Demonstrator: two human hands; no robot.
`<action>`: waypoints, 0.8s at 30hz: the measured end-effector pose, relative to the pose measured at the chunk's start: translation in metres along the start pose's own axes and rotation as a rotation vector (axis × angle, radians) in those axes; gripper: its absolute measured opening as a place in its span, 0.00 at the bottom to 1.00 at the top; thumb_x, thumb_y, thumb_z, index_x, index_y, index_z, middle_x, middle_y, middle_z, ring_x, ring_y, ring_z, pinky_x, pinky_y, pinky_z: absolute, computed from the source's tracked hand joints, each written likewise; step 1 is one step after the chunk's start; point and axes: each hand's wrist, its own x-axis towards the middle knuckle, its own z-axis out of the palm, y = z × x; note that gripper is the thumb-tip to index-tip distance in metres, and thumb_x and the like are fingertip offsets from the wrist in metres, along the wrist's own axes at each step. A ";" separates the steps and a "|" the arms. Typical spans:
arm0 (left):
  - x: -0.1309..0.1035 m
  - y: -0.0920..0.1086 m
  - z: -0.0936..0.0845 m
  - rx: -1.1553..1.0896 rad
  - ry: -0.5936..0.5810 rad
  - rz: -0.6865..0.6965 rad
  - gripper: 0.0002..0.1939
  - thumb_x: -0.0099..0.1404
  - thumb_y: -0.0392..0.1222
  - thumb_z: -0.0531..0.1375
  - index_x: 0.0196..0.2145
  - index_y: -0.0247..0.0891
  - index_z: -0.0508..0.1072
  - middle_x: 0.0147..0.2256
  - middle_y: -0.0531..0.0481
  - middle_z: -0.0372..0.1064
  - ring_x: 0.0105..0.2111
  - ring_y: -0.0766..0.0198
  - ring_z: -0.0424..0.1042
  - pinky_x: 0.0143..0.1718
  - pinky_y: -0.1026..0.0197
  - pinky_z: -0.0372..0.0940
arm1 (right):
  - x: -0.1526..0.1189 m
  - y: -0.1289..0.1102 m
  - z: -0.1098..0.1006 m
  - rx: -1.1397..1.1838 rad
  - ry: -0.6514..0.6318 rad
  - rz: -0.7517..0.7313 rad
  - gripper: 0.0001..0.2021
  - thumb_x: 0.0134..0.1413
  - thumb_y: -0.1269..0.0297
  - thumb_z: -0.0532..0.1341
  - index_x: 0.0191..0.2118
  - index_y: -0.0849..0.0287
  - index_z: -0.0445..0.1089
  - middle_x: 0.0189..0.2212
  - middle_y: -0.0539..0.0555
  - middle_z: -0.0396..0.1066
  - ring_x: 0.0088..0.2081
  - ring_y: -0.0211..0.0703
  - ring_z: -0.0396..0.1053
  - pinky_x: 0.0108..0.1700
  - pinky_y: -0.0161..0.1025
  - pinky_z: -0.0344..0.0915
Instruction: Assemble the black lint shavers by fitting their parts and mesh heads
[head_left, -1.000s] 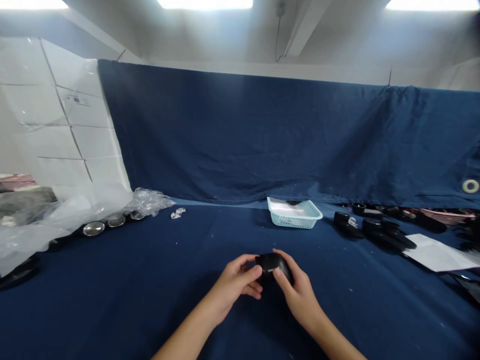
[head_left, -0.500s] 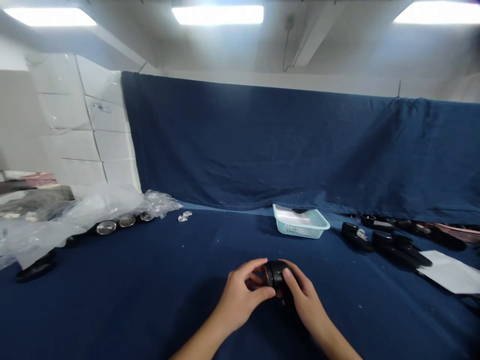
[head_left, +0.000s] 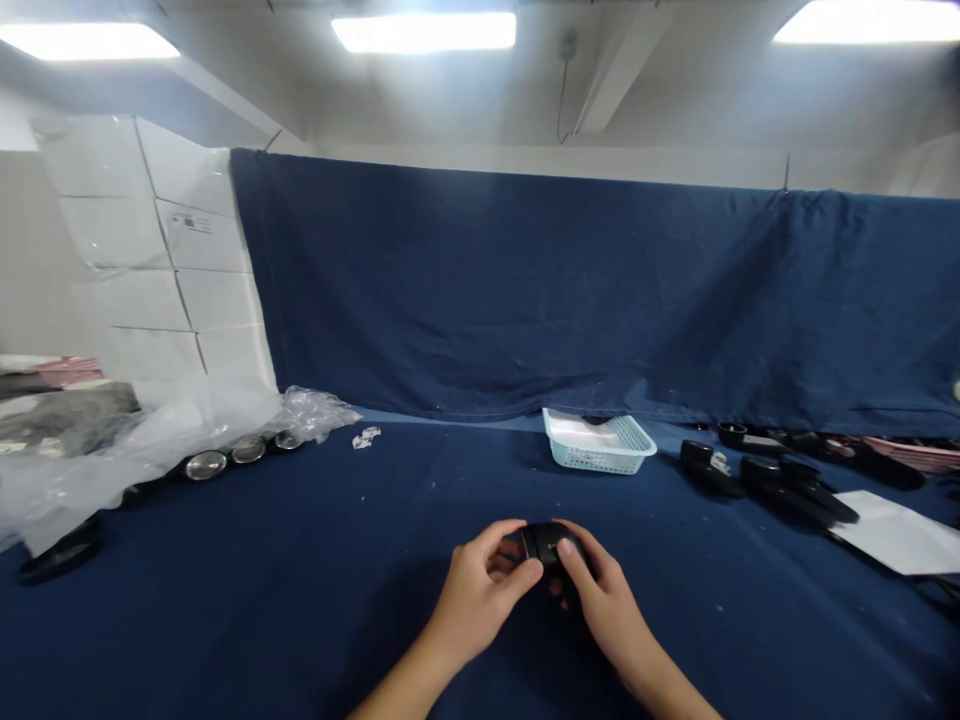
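Between my two hands is a black handheld device (head_left: 545, 541) with a round head; its exact kind does not show. My right hand (head_left: 604, 595) wraps its body, the thumb lying along the top. My left hand (head_left: 484, 590) grips the left end of the round head, thumb on the near side and fingers on the far side. A thin lighter rim shows at that left end. The lower part of the device is mostly hidden by my right hand and dark against the cloth.
A light blue basket (head_left: 600, 460) with white paper stands beyond my hands. Similar black devices (head_left: 795, 490) and a white sheet (head_left: 900, 532) lie right. At left are plastic wrapping (head_left: 172, 430), round shiny-faced pieces (head_left: 205, 465) and stacked white boxes (head_left: 150, 290). A blue curtain (head_left: 510, 290) hangs behind.
Both hands keep hold of the black device, and its head has turned slightly within them. The whole view has shifted a little.
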 end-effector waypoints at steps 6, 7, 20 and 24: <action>0.005 -0.002 0.001 -0.260 -0.021 -0.174 0.29 0.55 0.55 0.66 0.47 0.30 0.70 0.28 0.47 0.72 0.29 0.56 0.76 0.34 0.56 0.71 | 0.002 0.005 -0.009 -0.221 -0.010 -0.267 0.24 0.56 0.52 0.59 0.55 0.56 0.64 0.50 0.58 0.71 0.49 0.52 0.70 0.50 0.45 0.68; 0.004 -0.002 0.001 -0.285 -0.021 -0.204 0.29 0.56 0.55 0.65 0.47 0.30 0.70 0.27 0.47 0.71 0.28 0.55 0.76 0.34 0.55 0.71 | 0.002 0.004 -0.010 -0.240 -0.034 -0.291 0.23 0.56 0.53 0.59 0.56 0.55 0.63 0.51 0.58 0.70 0.52 0.52 0.68 0.53 0.45 0.66; 0.006 -0.008 -0.006 -0.574 -0.228 -0.459 0.23 0.63 0.57 0.58 0.35 0.28 0.72 0.27 0.40 0.74 0.20 0.61 0.74 0.24 0.58 0.72 | -0.003 -0.014 -0.024 -0.178 -0.310 -0.316 0.27 0.53 0.58 0.64 0.58 0.48 0.59 0.57 0.55 0.61 0.58 0.49 0.59 0.61 0.45 0.53; 0.008 -0.010 -0.008 -0.631 -0.273 -0.596 0.26 0.65 0.57 0.54 0.32 0.26 0.73 0.26 0.38 0.74 0.20 0.62 0.74 0.24 0.59 0.72 | -0.005 -0.021 -0.027 -0.141 -0.371 -0.313 0.27 0.51 0.59 0.66 0.57 0.48 0.61 0.56 0.55 0.60 0.58 0.50 0.59 0.61 0.45 0.53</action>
